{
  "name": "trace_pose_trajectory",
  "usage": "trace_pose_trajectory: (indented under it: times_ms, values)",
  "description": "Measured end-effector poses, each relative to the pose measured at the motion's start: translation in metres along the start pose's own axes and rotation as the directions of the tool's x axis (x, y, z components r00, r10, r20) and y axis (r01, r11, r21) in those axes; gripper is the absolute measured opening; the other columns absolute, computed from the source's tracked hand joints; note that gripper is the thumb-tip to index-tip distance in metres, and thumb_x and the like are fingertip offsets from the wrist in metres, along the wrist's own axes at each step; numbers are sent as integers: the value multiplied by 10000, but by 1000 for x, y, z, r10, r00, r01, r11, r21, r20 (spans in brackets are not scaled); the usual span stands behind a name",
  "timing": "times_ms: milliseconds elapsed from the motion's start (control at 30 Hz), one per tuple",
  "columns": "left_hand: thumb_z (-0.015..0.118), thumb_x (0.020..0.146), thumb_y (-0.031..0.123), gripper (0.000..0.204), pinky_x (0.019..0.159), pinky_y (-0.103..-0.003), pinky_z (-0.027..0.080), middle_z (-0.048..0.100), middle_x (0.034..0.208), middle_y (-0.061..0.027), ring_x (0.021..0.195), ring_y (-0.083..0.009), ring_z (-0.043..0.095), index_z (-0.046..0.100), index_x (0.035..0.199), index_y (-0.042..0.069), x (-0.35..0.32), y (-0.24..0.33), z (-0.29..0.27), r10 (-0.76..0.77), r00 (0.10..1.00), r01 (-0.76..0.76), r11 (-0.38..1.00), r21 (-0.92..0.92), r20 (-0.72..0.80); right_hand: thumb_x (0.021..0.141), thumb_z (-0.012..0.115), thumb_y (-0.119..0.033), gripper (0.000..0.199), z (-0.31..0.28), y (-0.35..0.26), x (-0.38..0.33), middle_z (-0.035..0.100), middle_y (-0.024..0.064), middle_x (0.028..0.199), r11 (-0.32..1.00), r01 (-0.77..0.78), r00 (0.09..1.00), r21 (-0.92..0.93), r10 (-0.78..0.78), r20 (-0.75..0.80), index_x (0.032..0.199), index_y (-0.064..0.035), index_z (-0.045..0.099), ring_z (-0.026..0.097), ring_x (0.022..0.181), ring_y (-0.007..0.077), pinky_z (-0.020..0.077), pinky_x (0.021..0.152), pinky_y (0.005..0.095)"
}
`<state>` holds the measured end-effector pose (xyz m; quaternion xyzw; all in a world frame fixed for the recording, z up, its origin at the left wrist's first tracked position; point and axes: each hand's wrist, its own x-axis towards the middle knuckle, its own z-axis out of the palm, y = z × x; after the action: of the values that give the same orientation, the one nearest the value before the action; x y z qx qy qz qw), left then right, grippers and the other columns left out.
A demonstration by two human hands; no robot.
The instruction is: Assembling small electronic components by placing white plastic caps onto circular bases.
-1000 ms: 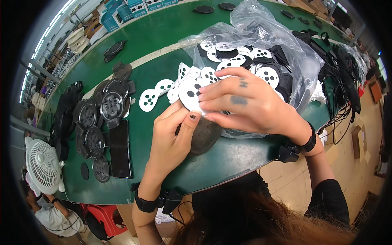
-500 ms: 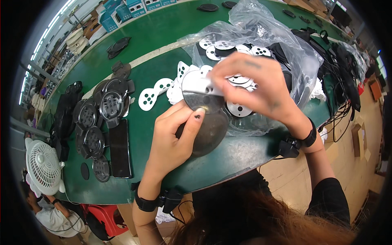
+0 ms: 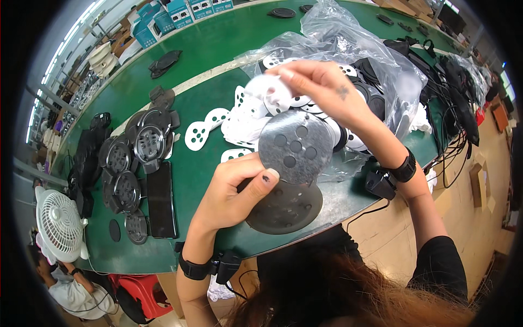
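My left hand pinches a dark grey pad made of two round lobes, its thumb and finger closed near the narrow middle. The shiny upper lobe faces up and shows several round holes or dents; the duller lower lobe hangs over the table's near edge. Above it, my right hand is closed on a white backing sheet, blurred and apart from the pad. Beneath lies a heap of white backing sheets with round holes. One sheet shaped like a figure eight lies beside the heap.
A clear plastic bag holding black and white discs spreads behind my right hand. On the left are black round plastic housings, a black phone-like slab and a white fan. Black cables hang at the right edge.
My right hand has moved up and left with the white sheet, which has come off the pad's upper lobe. The pad has tilted, so its holed upper face now shows.
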<state>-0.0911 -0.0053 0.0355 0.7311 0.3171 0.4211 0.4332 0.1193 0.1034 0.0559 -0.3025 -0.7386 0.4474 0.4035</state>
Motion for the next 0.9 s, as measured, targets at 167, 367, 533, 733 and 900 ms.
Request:
trace_pose_trajectory:
  times_ms: [167, 367, 533, 733, 900]
  values:
    - [509, 961, 263, 322, 620, -246, 413, 598, 755, -37, 701, -73, 497, 614, 864, -25, 0, -2, -1, -174, 981, 155, 968, -200, -82, 907, 485, -528, 725, 8, 5, -6, 538, 161, 1264, 888, -28, 965, 460, -96, 245, 1340, 47, 400, 537, 1154, 239, 402, 1009, 362]
    - [508, 967, 300, 330, 628, -212, 384, 544, 755, 26, 713, -44, 446, 596, 898, -11, -2, -1, 12, -218, 967, 148, 904, -402, -134, 698, 769, -509, 984, 35, -6, -16, 463, 162, 1344, 698, -73, 888, 712, -280, 365, 1398, 10, 313, 471, 1230, 240, 369, 1035, 360]
    - [499, 964, 336, 350, 688, -225, 406, 555, 840, 8, 771, -68, 476, 589, 973, -2, -4, -9, 8, -208, 977, 180, 911, -370, -37, 573, 762, -625, 1176, 36, -18, -27, 448, 246, 1341, 707, -214, 915, 674, -97, 391, 1397, 49, 263, 476, 1238, 305, 348, 1066, 428]
    - [493, 948, 413, 445, 803, -278, 486, 621, 989, -61, 893, -125, 596, 568, 1098, 1, -5, -8, 7, -211, 977, 188, 911, -367, -24, 773, 722, -454, 836, 42, -11, -25, 487, 203, 1317, 629, -135, 911, 766, -224, 345, 1362, 13, 354, 497, 1209, 261, 395, 1012, 364]
    - [386, 972, 467, 513, 747, -245, 466, 583, 908, -24, 814, -97, 554, 491, 1191, 15, 4, -2, 19, -211, 965, 126, 897, -424, -159, 852, 664, -361, 630, 40, -5, -26, 561, 184, 1218, 609, -106, 959, 786, -147, 244, 1301, 9, 423, 563, 1115, 241, 448, 938, 359]
